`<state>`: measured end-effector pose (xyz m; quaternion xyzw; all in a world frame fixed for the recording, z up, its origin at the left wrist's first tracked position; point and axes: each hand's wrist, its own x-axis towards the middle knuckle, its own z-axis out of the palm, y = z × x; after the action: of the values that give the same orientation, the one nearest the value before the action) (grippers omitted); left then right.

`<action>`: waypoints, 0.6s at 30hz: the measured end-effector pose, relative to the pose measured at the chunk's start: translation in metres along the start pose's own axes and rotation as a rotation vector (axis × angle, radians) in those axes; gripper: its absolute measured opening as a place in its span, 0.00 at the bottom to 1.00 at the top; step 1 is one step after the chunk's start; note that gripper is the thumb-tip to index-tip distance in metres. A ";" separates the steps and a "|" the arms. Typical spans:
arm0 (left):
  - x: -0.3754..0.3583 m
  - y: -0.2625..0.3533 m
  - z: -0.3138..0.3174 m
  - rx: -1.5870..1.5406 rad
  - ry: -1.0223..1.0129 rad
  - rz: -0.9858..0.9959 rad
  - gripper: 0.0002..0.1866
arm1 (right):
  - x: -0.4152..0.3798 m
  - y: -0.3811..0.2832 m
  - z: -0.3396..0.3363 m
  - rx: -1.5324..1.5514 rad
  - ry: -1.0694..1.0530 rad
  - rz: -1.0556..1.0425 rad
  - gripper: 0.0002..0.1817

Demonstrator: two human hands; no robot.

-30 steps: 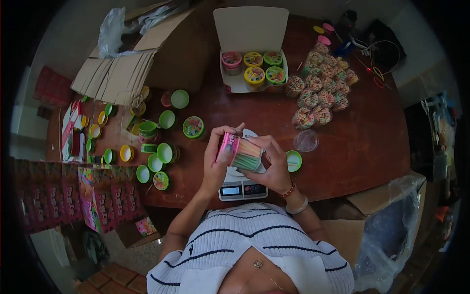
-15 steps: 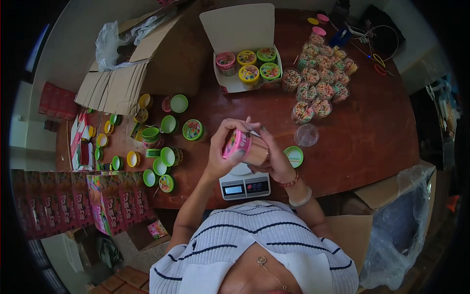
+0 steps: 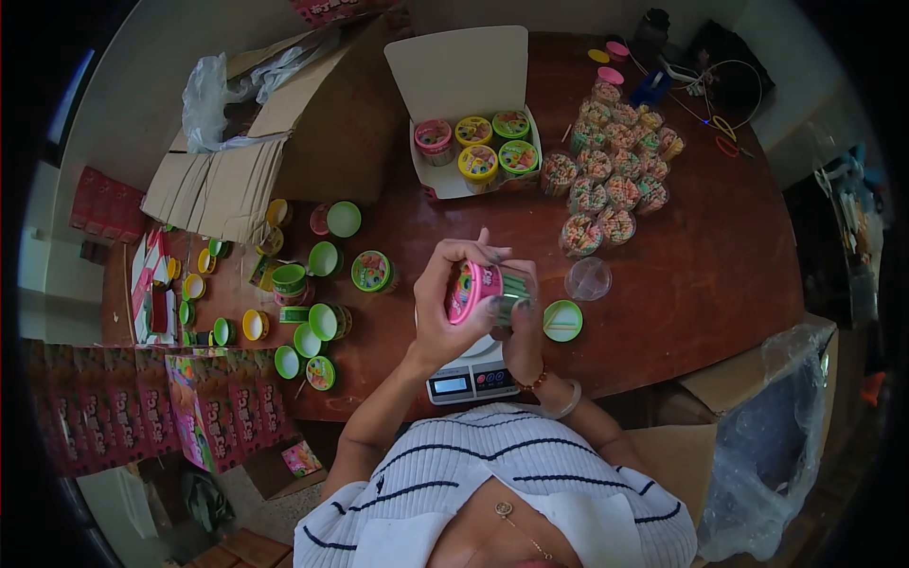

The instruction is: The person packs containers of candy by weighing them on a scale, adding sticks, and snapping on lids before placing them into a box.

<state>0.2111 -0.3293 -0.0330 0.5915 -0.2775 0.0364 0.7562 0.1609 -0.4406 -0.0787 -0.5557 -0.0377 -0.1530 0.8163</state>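
Above the kitchen scale (image 3: 471, 379), a clear cup with a pink lid (image 3: 485, 281) lies tilted on its side between my two hands. Green sticks show through its wall. My left hand (image 3: 437, 317) is wrapped round the lid end, fingers over the top and thumb below. Around the clear body closes my right hand (image 3: 523, 343), its palm side partly hidden. Right of the hands is a green lid (image 3: 563, 321) with a few pale sticks on it, and a clear empty cup (image 3: 588, 278) lies just beyond.
An open white box (image 3: 437, 180) holds several lidded cups. Many clear cups of sticks (image 3: 611, 166) stand at the back right. Green and yellow lids (image 3: 324, 258) are scattered on the left. Cardboard boxes (image 3: 346, 123) stand back left; another carton (image 3: 682, 454) is at the right edge.
The cup has turned in my hands: green sticks now face me where tan ones showed before. My right hand has drawn in closer round the body. The view has shifted slightly.
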 end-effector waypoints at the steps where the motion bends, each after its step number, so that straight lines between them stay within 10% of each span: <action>1: 0.007 0.004 -0.002 -0.005 0.002 0.005 0.22 | 0.003 -0.006 0.000 -0.006 -0.004 -0.003 0.35; 5: 0.036 0.021 -0.012 0.336 -0.377 0.243 0.21 | 0.006 -0.025 0.002 0.422 0.193 0.698 0.33; 9: 0.054 0.003 -0.029 0.345 -0.554 0.053 0.21 | 0.001 -0.003 -0.049 0.483 -0.157 0.961 0.36; 13: 0.098 -0.026 -0.061 0.627 -0.201 0.034 0.17 | 0.002 -0.048 -0.076 -0.160 0.070 0.378 0.16; 18: 0.150 -0.091 -0.091 0.798 0.022 -0.019 0.19 | -0.014 -0.046 -0.124 -0.318 0.270 0.350 0.15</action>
<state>0.4069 -0.3145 -0.0568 0.8409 -0.2277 0.1408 0.4703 0.1203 -0.5673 -0.0875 -0.6496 0.1928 -0.0862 0.7304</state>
